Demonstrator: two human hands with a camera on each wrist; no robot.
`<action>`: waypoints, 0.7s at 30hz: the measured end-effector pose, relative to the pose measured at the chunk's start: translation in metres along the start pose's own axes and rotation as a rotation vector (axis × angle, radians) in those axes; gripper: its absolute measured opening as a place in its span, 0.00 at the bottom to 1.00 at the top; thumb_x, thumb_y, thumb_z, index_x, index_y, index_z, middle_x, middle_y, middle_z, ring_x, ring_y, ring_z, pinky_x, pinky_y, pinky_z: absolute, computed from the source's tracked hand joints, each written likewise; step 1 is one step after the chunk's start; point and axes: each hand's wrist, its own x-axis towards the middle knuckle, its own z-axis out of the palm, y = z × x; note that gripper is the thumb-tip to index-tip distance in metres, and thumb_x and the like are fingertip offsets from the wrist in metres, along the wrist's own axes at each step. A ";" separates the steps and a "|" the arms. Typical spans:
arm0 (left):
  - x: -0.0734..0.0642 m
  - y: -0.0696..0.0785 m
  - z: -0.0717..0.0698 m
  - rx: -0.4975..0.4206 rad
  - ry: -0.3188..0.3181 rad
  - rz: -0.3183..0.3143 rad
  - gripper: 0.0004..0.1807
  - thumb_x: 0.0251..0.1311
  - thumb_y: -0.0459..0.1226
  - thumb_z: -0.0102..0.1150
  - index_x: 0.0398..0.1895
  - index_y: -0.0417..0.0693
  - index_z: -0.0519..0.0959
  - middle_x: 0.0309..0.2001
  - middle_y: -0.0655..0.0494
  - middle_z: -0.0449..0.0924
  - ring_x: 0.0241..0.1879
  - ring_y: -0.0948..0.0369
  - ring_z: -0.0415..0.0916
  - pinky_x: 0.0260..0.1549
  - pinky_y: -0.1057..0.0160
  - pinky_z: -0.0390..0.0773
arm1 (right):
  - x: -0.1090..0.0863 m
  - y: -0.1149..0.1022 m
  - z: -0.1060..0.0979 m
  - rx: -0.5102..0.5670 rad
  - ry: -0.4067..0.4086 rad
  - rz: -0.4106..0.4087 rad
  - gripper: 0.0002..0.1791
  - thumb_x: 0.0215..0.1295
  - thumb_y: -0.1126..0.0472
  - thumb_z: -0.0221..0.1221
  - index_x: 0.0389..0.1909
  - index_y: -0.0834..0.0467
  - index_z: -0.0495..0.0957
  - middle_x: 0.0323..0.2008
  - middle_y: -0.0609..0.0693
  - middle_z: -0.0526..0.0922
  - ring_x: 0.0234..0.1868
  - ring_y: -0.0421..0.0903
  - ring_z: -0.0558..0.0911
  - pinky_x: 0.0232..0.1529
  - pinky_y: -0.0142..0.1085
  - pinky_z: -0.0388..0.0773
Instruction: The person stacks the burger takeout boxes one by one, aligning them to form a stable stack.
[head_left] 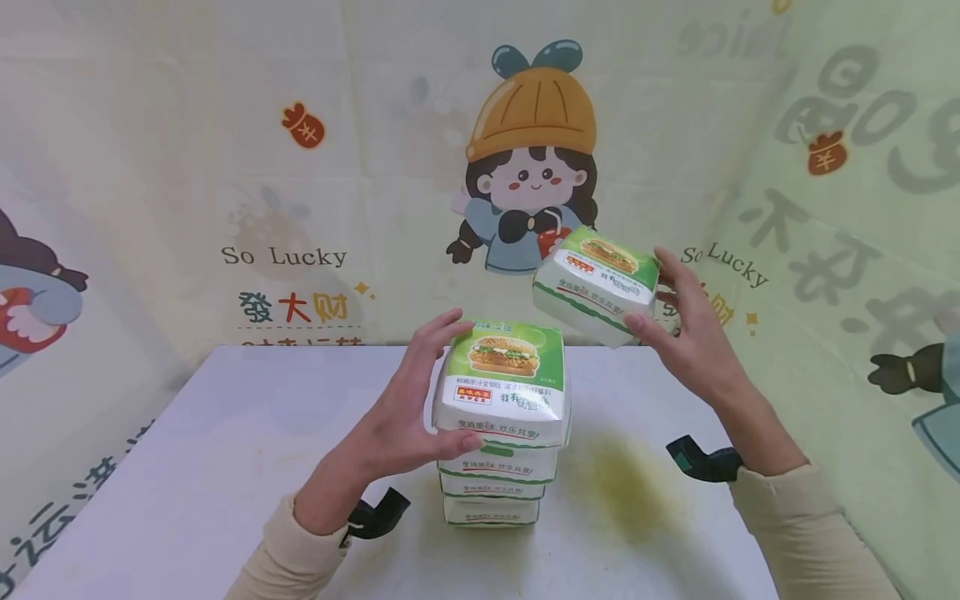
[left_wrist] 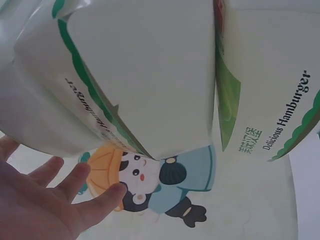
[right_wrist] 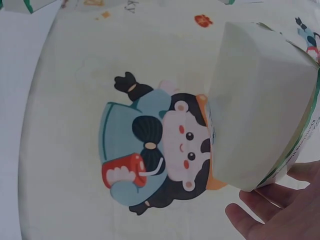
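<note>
A stack of several white and green hamburger boxes stands on the table, the top hamburger box point(head_left: 501, 382) showing a printed burger on its lid. My left hand point(head_left: 397, 408) grips this box from its left side, thumb across the front and fingertips at the far edge. In the left wrist view, the other fingers of the left hand point(left_wrist: 60, 195) spread straight beside it. To the upper right, my right hand point(head_left: 693, 333) holds another hamburger box point(head_left: 600, 279) in the air, tilted, its thumb at the front. The held box point(right_wrist: 260, 105) also fills the right side of the right wrist view.
The white table point(head_left: 300, 442) carries the stack near its middle, and a yellowish stain point(head_left: 630, 487) marks its surface to the right. A printed cloth point(head_left: 397, 167) with cartoon figures hangs behind and along the sides. Black straps point(head_left: 378, 514) sit at both wrists.
</note>
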 end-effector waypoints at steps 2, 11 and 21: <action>0.000 0.000 0.000 0.001 -0.010 0.011 0.51 0.46 0.50 0.71 0.75 0.67 0.54 0.78 0.65 0.42 0.77 0.58 0.45 0.64 0.39 0.68 | 0.000 -0.003 0.000 -0.002 0.004 0.001 0.44 0.65 0.49 0.60 0.78 0.39 0.48 0.70 0.52 0.64 0.64 0.60 0.70 0.47 0.39 0.82; 0.002 0.003 0.001 0.055 -0.018 0.057 0.43 0.45 0.47 0.72 0.69 0.69 0.67 0.79 0.64 0.38 0.77 0.56 0.44 0.60 0.40 0.72 | -0.001 -0.009 0.001 -0.004 0.010 -0.009 0.43 0.65 0.47 0.59 0.77 0.37 0.49 0.72 0.50 0.63 0.65 0.60 0.69 0.52 0.64 0.77; 0.004 0.002 0.001 0.012 -0.016 0.043 0.42 0.45 0.44 0.73 0.66 0.60 0.63 0.78 0.65 0.40 0.76 0.58 0.47 0.61 0.50 0.75 | 0.001 -0.024 -0.003 0.055 -0.014 -0.037 0.42 0.65 0.51 0.59 0.77 0.36 0.49 0.71 0.47 0.63 0.65 0.58 0.68 0.44 0.29 0.80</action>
